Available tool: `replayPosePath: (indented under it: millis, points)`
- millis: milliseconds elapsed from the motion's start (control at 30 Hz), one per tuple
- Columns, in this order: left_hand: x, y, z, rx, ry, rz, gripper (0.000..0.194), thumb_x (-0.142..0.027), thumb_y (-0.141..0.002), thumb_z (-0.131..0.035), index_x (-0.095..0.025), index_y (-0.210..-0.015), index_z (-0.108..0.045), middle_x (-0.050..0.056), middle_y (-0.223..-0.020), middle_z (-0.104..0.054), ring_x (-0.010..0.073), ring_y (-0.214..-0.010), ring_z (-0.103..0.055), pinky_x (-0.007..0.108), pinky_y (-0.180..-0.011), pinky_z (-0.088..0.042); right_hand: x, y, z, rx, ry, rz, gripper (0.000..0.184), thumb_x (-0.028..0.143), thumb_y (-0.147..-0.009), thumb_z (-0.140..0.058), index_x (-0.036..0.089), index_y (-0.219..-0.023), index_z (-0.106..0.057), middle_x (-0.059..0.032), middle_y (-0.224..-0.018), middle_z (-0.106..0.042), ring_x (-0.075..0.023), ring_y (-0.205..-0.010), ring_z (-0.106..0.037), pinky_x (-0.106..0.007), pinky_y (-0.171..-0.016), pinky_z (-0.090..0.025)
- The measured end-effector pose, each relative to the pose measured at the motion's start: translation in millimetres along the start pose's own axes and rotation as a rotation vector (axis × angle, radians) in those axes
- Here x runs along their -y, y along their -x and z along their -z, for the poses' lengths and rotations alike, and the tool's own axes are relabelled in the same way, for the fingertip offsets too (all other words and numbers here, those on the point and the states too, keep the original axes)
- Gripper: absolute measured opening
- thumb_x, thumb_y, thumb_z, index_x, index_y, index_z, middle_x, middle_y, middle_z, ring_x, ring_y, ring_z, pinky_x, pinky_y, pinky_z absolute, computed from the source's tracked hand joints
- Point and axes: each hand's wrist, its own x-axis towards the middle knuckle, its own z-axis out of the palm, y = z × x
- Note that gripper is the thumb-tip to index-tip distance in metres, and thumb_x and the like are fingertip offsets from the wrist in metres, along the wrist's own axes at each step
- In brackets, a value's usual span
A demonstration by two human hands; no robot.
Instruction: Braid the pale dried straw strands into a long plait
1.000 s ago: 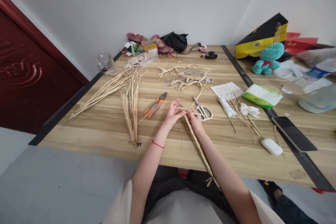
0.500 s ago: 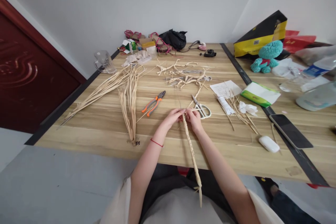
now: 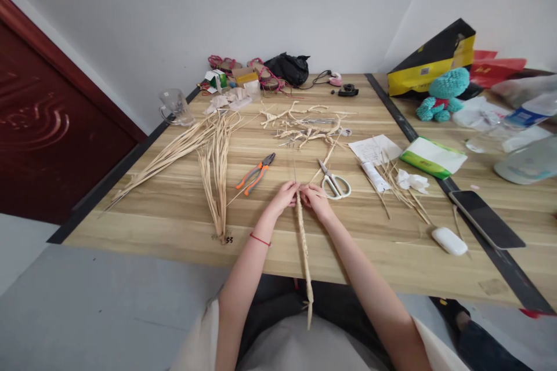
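Both hands meet at the upper end of a pale braided straw strand [image 3: 303, 237], which runs down past the table edge toward my lap. My left hand [image 3: 285, 195] is closed on the strand near its top, and my right hand [image 3: 316, 198] pinches it from the other side. Thin loose ends and a fine wire-like piece stick up beyond the fingers; the fingertips partly hide the join. White-handled scissors [image 3: 335, 184] lie just right of my right hand. To the left of my left hand rest orange-handled pliers [image 3: 256, 174].
Bundles of loose straw [image 3: 215, 168] lie on the left, near a glass mug [image 3: 175, 108]. Several wrapped branch-like pieces [image 3: 308, 132] lie ahead. On the right are a tube [image 3: 375, 177], tissue pack [image 3: 433, 157], phone [image 3: 486, 219], white case [image 3: 449, 241] and turquoise crocheted doll [image 3: 446, 94].
My hands have shifted slightly left with the braided strand. Its lower end has swung left and now hangs straighter.
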Motion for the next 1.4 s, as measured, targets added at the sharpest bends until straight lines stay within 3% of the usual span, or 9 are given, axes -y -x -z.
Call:
replayPosePath:
  millis: [333,633,1000,1200,1400]
  points:
    - [0.5,-3.4,3.0,0.059,0.039,-0.058,0.040,-0.050,-0.068,-0.063,-0.018,-0.069,-0.041,-0.010,-0.049,-0.033,0.0015,-0.038,-0.030,0.014,-0.039,-0.018,-7.2,-5.6,3.2,-0.029,-0.030,0.021,0.029,0.035,-0.067,-0.055,0.020,-0.046,-0.043,0.0053,-0.040,-0.039,-0.0068,-0.038,-0.031,-0.022,-0.039,-0.021]
    - [3.2,-6.9,3.1,0.071,0.057,-0.069,0.036,-0.047,-0.069,-0.063,-0.018,-0.070,-0.041,-0.010,-0.048,-0.032,0.0018,-0.036,-0.028,0.015,-0.036,-0.015,-5.8,-3.6,5.3,-0.050,0.002,0.031,0.030,0.034,-0.068,-0.054,0.020,-0.045,-0.042,0.0055,-0.039,-0.038,-0.0073,-0.039,-0.031,-0.022,-0.040,-0.022]
    - [1.2,-7.6,4.4,0.049,0.072,-0.104,0.028,-0.040,-0.069,-0.063,-0.015,-0.070,-0.051,-0.007,-0.048,-0.041,0.0037,-0.040,-0.036,0.019,-0.040,-0.022,-1.7,1.1,3.8,0.010,0.026,0.021,0.037,0.042,-0.074,-0.055,0.020,-0.049,-0.041,0.0056,-0.040,-0.037,-0.0075,-0.039,-0.031,-0.023,-0.041,-0.021]
    - [-1.1,-7.9,5.5,0.098,0.152,-0.093,0.028,-0.036,-0.065,-0.068,-0.014,-0.070,-0.052,-0.006,-0.054,-0.047,0.0046,-0.048,-0.043,0.020,-0.047,-0.028,-1.5,0.1,2.7,0.026,0.015,-0.038,0.037,0.043,-0.075,-0.055,0.020,-0.050,-0.042,0.0048,-0.040,-0.039,-0.0076,-0.038,-0.031,-0.023,-0.040,-0.020]
    - [1.8,-8.0,5.8,0.152,0.157,-0.105,0.032,-0.039,-0.064,-0.070,-0.013,-0.073,-0.054,-0.005,-0.058,-0.050,0.0049,-0.050,-0.043,0.021,-0.050,-0.027,-1.7,-1.7,2.5,0.006,-0.001,0.015,0.035,0.038,-0.074,-0.053,0.020,-0.047,-0.039,0.0053,-0.040,-0.036,-0.0083,-0.040,-0.031,-0.024,-0.043,-0.023]
